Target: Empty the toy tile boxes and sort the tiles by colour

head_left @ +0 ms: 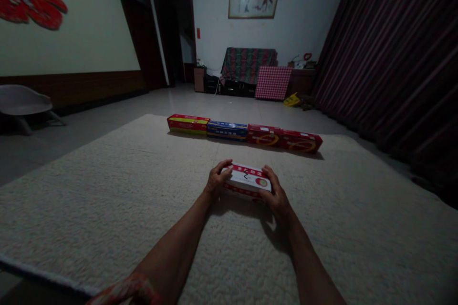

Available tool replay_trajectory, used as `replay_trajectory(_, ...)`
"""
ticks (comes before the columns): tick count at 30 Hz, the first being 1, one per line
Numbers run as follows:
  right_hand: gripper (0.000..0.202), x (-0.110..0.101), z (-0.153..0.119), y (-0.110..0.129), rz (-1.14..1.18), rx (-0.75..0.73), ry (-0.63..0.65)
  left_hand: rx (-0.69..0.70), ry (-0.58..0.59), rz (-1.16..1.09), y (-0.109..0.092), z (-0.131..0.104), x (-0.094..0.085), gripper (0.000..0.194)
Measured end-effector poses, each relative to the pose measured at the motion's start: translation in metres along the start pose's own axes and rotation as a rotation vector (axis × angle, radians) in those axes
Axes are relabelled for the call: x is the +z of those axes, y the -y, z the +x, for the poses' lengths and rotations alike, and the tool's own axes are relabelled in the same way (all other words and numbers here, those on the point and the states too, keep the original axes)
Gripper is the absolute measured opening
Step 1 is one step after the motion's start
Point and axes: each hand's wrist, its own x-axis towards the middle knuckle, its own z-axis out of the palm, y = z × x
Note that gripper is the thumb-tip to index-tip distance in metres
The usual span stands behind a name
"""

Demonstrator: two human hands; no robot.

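While the left hand (216, 178) is clamped on one end and the right hand (276, 195) on the other, the nearest item is a white-and-red carton (246, 178), long side crosswise, printed with characters and a round emblem. Risk, by judgement: the hold is at the ends alone, so uneven pressure or a slipping thumb could drop or skew one side; too hard a squeeze could dent the walls, if they are thin card. Position: directly between the hands, over a pale textured cover (143, 176); whether its underside touches cannot be told. Ahead of the hands, apart from the carton: one row of boxes, seemingly end to end, comprising a red-and-yellow box (188, 125), forward and left of the left hand; a blue box (227, 130), ahead of the left hand; a dark red box (264, 136), ahead of the right hand; a second dark red box (301, 141), forward and right of it. Farthest, beyond the row: a checked panel (274, 82), upright; a framed picture (255, 0), wall-hung.
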Motion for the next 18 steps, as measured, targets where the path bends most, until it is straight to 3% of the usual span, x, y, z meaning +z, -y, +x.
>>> replay_trajectory(5,0.064,0.002,0.0,0.004,0.025,0.013,-0.064,0.022,0.071,0.047,-0.007,-0.002,-0.004,0.076)
replay_trajectory(11,0.065,0.0,0.0,0.003,0.083,0.048,-0.092,0.015,0.124,0.039,0.001,0.002,-0.008,0.096)
replay_trajectory(18,0.06,-0.005,0.001,0.007,0.026,0.027,-0.062,-0.017,0.206,0.06,-0.002,0.002,-0.013,0.099)
